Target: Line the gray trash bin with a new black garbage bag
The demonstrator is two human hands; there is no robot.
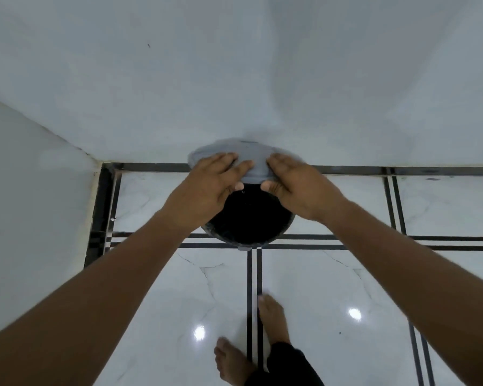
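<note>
The gray trash bin (287, 222) stands on the floor against the white wall. Its round gray lid (248, 154) is tilted up at the back, and the opening below shows black, the black garbage bag (248, 215) inside. My left hand (207, 188) grips the lid's left front edge, fingers on top and thumb under. My right hand (299, 188) grips the right front edge the same way. Both hands hide the sides of the bin's rim.
White marble-look floor tiles (332, 288) with black stripe borders surround the bin. White walls meet at a corner (95, 160) on the left. My bare feet (271, 319) stand just in front of the bin.
</note>
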